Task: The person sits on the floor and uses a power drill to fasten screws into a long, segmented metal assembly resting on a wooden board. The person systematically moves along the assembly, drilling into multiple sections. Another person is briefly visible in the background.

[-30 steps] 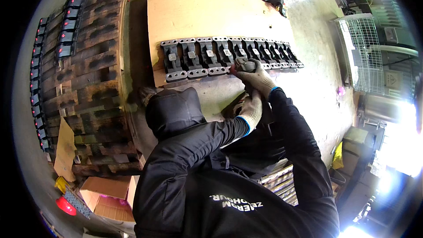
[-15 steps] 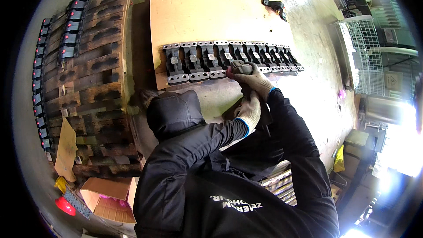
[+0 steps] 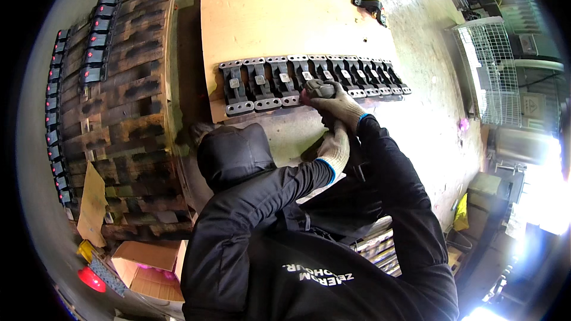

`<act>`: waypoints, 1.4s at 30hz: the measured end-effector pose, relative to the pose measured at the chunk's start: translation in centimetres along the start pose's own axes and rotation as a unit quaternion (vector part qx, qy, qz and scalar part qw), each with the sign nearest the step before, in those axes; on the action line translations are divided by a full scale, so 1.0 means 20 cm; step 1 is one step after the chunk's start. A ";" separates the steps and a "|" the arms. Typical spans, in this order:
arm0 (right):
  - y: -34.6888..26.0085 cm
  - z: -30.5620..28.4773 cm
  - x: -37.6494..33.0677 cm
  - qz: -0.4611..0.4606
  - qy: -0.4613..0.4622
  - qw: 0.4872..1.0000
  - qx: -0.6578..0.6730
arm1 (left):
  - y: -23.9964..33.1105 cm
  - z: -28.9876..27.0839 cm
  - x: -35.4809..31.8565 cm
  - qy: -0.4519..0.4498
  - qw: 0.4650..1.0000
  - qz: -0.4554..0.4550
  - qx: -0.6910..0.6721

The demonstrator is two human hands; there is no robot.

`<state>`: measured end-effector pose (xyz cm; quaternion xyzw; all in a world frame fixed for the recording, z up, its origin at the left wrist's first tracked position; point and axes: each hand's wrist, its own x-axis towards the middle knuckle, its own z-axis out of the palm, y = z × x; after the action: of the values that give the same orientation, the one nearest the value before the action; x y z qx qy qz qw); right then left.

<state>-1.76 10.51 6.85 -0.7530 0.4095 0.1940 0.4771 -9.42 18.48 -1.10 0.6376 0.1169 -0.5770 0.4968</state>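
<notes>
Gripping a dark tool [image 3: 319, 89] with right hand [image 3: 340, 106] fingers wrapped, pressing onto row of castings [image 3: 309, 80]; left hand [image 3: 335, 147] curling closed below, contents unclear.

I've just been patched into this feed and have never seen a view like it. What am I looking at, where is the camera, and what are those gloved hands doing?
The camera sits on a person's head and looks down through a fisheye lens, so straight edges bend near the rim. The dark sleeves coming up from below are the person's own arms. Both hands wear light knit gloves. The right hand holds a small dark rounded tool against a row of grey metal castings lined up side by side on a plywood board. The left hand is just below, at the right wrist. One more dark part lies alone at the board's far corner. To the left stands a stack of dark wooden pallets edged with similar castings, and an open cardboard box sits at lower left.
</notes>
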 end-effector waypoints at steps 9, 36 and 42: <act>0.11 -0.07 0.09 0.010 0.001 0.999 -0.043 | 0.04 -0.01 -0.05 -0.025 0.999 0.018 -0.028; 0.18 -0.13 0.12 -0.005 0.043 0.999 -0.011 | -0.05 0.13 0.14 -0.043 0.998 0.049 0.025; 0.17 -0.12 0.11 0.053 0.049 0.997 0.031 | -0.09 0.09 0.18 -0.083 0.995 0.048 -0.010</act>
<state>-3.43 6.82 4.50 -0.7239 0.4775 0.1688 0.4684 -10.78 16.51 -4.78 0.5874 0.0509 -0.6023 0.5382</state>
